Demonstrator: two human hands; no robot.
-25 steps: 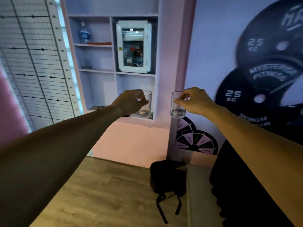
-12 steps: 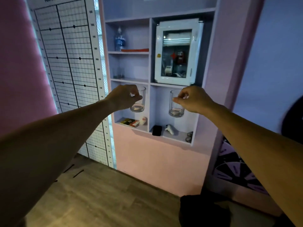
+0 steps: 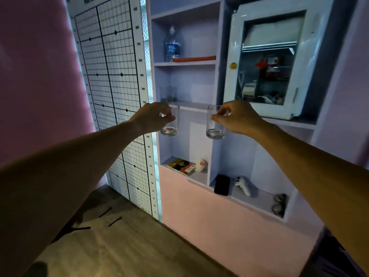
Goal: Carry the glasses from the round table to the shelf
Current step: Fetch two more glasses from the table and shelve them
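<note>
My left hand (image 3: 152, 117) grips a clear drinking glass (image 3: 170, 127) by its rim, held in the air in front of the lilac wall shelf (image 3: 185, 105). My right hand (image 3: 238, 117) pinches a second clear glass (image 3: 214, 126) the same way, level with the first. Both glasses hang just below the middle shelf board. On that board, at its left end, stand other clear glasses (image 3: 168, 93), dim and hard to count. The round table is out of view.
A water bottle (image 3: 171, 47) and an orange flat item (image 3: 194, 58) sit on the upper shelf. A white glass-door cabinet (image 3: 275, 62) fills the right bay. The bottom shelf holds a box (image 3: 181, 165), a black phone (image 3: 222, 184), a white controller (image 3: 242, 184). A height chart (image 3: 113, 86) hangs at left.
The shelf has grown larger and shifted right in view as I came closer. Both hands keep their glasses at the same height, side by side.
</note>
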